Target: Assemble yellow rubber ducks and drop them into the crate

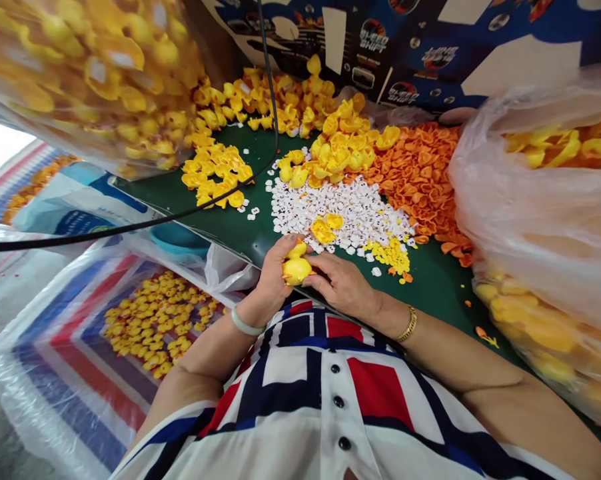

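1. Holding yellow duck [296, 268] at frame ctr: L hand [273, 279] & R hand [341, 285], fingers of both clamped on it.
2. Just above: white bits pile [353, 208]; orange pieces [420, 172] upper right; green table [220, 223].

Head cam worn, pointed fwd & down at table [435, 283] edge; left hand [273, 277], right hand [343, 287] seen close; edges prob. lens-warped.

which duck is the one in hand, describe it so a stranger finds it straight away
Find the green table and follow it to its near edge, just below the heap of small white pieces. There the left hand and right hand close on one yellow duck. Unlike the yellow heaps farther back, it alone is held.
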Demonstrator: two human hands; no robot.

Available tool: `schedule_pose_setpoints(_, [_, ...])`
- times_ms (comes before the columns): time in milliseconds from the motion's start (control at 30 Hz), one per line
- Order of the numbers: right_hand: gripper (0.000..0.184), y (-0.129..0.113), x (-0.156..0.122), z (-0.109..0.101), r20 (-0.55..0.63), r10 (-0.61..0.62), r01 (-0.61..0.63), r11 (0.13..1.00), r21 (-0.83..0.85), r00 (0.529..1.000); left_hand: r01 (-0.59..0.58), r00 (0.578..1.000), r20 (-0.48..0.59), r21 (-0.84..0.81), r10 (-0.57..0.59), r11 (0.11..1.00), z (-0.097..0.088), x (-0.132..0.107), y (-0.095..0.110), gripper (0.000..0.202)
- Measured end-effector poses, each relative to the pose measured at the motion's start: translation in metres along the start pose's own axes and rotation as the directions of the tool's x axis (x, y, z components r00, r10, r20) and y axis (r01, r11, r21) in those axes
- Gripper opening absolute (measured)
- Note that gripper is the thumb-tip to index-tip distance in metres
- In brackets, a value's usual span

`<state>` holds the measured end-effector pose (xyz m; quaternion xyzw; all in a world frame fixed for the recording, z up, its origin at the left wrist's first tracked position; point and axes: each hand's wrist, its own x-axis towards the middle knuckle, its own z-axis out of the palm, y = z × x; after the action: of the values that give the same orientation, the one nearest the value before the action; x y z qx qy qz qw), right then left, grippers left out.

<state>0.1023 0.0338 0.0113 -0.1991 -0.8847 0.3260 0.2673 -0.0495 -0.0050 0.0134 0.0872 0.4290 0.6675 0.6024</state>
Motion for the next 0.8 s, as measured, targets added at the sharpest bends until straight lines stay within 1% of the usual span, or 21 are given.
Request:
schedule_pose_setpoints(100, [0.028,0.0,0.001,-0.001,0.007,-0.021,0.021,0.999,0.04,1.0,-0.085,0.996,-0.021,0.015,0.085,0.996,0.001,-0.003,-0.002,0.038])
schedule_pose_setpoints(167, [0.039,-0.003,0.004,-0.001,0.054,0.005,-0.008,0.999,0.053,0.999,-0.181,0.979,-0.084,0.035,0.183,0.983,-0.001,-0.009,-0.005,0.045])
schedule_pose_setpoints(233, [0.059,-0.007,0.004,0.002,0.105,0.099,-0.1,0.995,0.007,0.99,-0.259,0.957,-0.112,0.09,0.269,0.962,-0.007,-0.017,-0.009,0.054])
schedule_pose_setpoints(267, [0.067,-0.01,0.004,0.005,0.124,0.163,-0.16,0.987,-0.031,0.979,-0.272,0.954,-0.096,0.123,0.284,0.954,-0.011,-0.022,-0.012,0.056])
schedule_pose_setpoints(300, [0.07,-0.013,0.003,0.009,0.138,0.223,-0.215,0.974,-0.07,0.965,-0.264,0.959,-0.058,0.159,0.276,0.951,-0.017,-0.025,-0.015,0.055])
schedule_pose_setpoints(333, [0.067,-0.016,0.002,0.014,0.151,0.266,-0.252,0.962,-0.102,0.952,-0.249,0.966,-0.014,0.201,0.257,0.947,-0.023,-0.028,-0.017,0.051])
schedule_pose_setpoints(400, [0.057,-0.022,0.0,0.026,0.186,0.305,-0.282,0.949,-0.144,0.934,-0.235,0.971,0.045,0.317,0.233,0.919,-0.036,-0.032,-0.021,0.038])
schedule_pose_setpoints(467, [0.054,-0.028,0.0,0.037,0.247,0.299,-0.266,0.951,-0.159,0.922,-0.278,0.957,0.058,0.469,0.284,0.839,-0.05,-0.035,-0.018,0.028])
schedule_pose_setpoints(533, [0.058,-0.03,0.002,0.045,0.347,0.232,-0.199,0.971,-0.129,0.909,-0.336,0.921,0.069,0.64,0.384,0.691,-0.069,-0.042,-0.007,0.023])
schedule_pose_setpoints(567, [0.061,-0.03,0.003,0.047,0.4,0.17,-0.145,0.985,-0.092,0.901,-0.345,0.898,0.078,0.736,0.433,0.583,-0.082,-0.047,0.003,0.023])
schedule_pose_setpoints(600, [0.065,-0.028,0.005,0.048,0.443,0.101,-0.091,0.995,-0.044,0.891,-0.318,0.879,0.079,0.831,0.47,0.457,-0.098,-0.054,0.015,0.023])
schedule_pose_setpoints(633, [0.068,-0.025,0.006,0.049,0.468,0.046,-0.054,0.999,0.004,0.883,-0.253,0.863,0.072,0.919,0.501,0.304,-0.117,-0.063,0.03,0.025])
schedule_pose_setpoints(667, [0.069,-0.021,0.008,0.049,0.476,0.018,-0.047,0.998,0.049,0.879,-0.126,0.837,0.046,0.986,0.546,0.11,-0.138,-0.074,0.045,0.027])
schedule_pose_setpoints(700, [0.067,-0.016,0.01,0.049,0.475,0.02,-0.071,0.994,0.089,0.88,0.071,0.795,-0.02,0.996,0.606,-0.059,-0.159,-0.085,0.061,0.029])
schedule_pose_setpoints(733, [0.062,-0.012,0.011,0.049,0.471,0.041,-0.115,0.985,0.13,0.881,0.248,0.74,-0.072,0.953,0.669,-0.172,-0.179,-0.095,0.076,0.033])
schedule_pose_setpoints(767, [0.055,-0.007,0.013,0.05,0.469,0.068,-0.166,0.971,0.172,0.881,0.345,0.709,-0.079,0.905,0.7,-0.247,-0.196,-0.104,0.089,0.039])
schedule_pose_setpoints(800, [0.049,-0.004,0.015,0.05,0.467,0.09,-0.211,0.954,0.213,0.88,0.381,0.674,-0.042,0.875,0.737,-0.299,-0.209,-0.109,0.1,0.046])
